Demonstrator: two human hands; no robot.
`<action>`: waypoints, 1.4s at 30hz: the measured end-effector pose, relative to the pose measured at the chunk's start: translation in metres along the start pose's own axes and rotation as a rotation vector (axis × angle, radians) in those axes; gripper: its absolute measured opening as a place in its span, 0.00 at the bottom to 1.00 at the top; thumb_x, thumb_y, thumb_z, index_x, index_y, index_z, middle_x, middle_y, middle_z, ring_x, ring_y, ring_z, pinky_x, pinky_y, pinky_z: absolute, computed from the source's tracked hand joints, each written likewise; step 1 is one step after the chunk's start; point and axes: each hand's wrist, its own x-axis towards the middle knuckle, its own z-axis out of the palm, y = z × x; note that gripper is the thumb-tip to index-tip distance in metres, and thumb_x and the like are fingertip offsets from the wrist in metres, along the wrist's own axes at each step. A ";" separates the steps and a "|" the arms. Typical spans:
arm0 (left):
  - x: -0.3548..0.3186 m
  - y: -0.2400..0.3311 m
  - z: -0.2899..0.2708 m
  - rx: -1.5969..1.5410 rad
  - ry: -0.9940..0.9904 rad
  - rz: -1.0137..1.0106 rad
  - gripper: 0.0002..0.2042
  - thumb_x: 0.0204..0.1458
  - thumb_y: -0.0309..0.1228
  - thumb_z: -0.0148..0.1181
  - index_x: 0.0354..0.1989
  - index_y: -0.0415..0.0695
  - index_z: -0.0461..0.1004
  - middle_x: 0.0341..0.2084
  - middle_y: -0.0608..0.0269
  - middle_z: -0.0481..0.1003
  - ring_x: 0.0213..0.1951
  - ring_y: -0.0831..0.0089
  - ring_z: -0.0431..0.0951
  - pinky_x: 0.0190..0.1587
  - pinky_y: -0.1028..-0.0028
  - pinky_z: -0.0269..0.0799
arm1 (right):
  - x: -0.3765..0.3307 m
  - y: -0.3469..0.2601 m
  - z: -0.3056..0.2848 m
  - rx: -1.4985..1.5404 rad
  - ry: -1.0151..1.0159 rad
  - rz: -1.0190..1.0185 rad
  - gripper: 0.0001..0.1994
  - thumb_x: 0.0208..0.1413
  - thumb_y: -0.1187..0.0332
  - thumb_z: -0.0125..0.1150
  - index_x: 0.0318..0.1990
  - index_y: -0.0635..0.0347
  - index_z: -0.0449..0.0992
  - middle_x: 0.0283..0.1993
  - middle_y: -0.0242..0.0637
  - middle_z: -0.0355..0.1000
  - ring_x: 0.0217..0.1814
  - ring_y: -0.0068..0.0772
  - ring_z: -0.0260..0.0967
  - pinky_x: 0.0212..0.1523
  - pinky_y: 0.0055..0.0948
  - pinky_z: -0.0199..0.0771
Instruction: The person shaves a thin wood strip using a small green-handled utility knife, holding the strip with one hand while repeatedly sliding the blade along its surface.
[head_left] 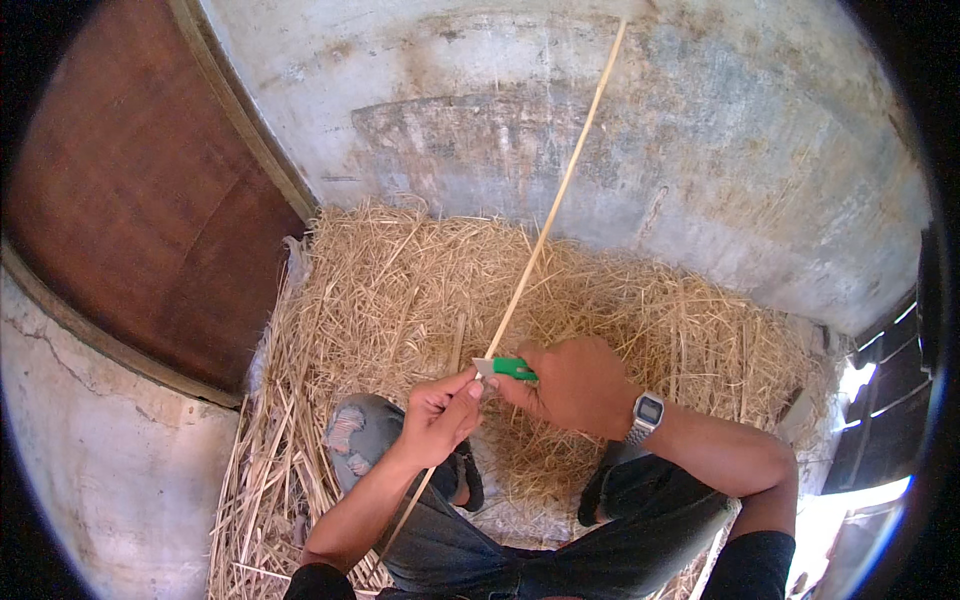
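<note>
A long, thin, pale strip, apparently bamboo or cane (pixel 556 200), slants from between my knees up toward the far wall. My left hand (pixel 440 418) pinches it near its middle, with the lower end running down past my left forearm. In my right hand (pixel 580 385) is a utility knife with a green handle (pixel 515 369), the fingers wrapped round it. Its short flat blade (pixel 484 367) lies against the strip just beyond my left fingertips. Whether the blade has cut into the strip I cannot tell.
Loose straw-like shavings (pixel 400 270) cover the ground ahead and to the left. A stained plaster wall (pixel 720 170) rises at the far side. At the left is a brown door panel (pixel 150 200) in a wooden frame. Dark slats (pixel 890 370) with bright gaps stand at the right.
</note>
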 end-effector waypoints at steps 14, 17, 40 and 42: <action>-0.012 -0.004 -0.007 -0.095 -0.111 0.007 0.17 0.66 0.29 0.47 0.60 0.33 0.67 0.11 0.78 0.56 0.12 0.89 0.51 0.17 0.81 0.45 | 0.014 0.083 -0.055 0.149 0.471 0.414 0.22 0.63 0.48 0.51 0.37 0.58 0.79 0.22 0.52 0.72 0.24 0.56 0.72 0.27 0.48 0.70; -0.011 -0.002 -0.013 -0.159 -0.128 -0.037 0.18 0.65 0.24 0.42 0.62 0.34 0.65 0.10 0.75 0.57 0.12 0.86 0.54 0.16 0.81 0.48 | 0.010 0.051 -0.030 0.123 0.358 0.198 0.23 0.63 0.49 0.52 0.32 0.65 0.76 0.17 0.50 0.68 0.19 0.52 0.66 0.23 0.43 0.63; -0.024 -0.012 -0.012 -0.107 -0.206 -0.013 0.20 0.63 0.24 0.48 0.63 0.30 0.63 0.11 0.74 0.59 0.11 0.86 0.56 0.15 0.81 0.50 | 0.047 0.135 -0.040 0.079 0.444 0.518 0.31 0.62 0.42 0.48 0.25 0.67 0.75 0.21 0.55 0.72 0.26 0.58 0.73 0.29 0.50 0.71; -0.033 -0.010 -0.013 -0.053 -0.308 0.002 0.20 0.63 0.20 0.43 0.64 0.32 0.62 0.10 0.74 0.60 0.11 0.87 0.57 0.15 0.82 0.50 | 0.032 0.226 -0.074 -0.132 0.713 0.494 0.34 0.63 0.41 0.45 0.24 0.70 0.73 0.20 0.59 0.69 0.26 0.58 0.69 0.32 0.48 0.70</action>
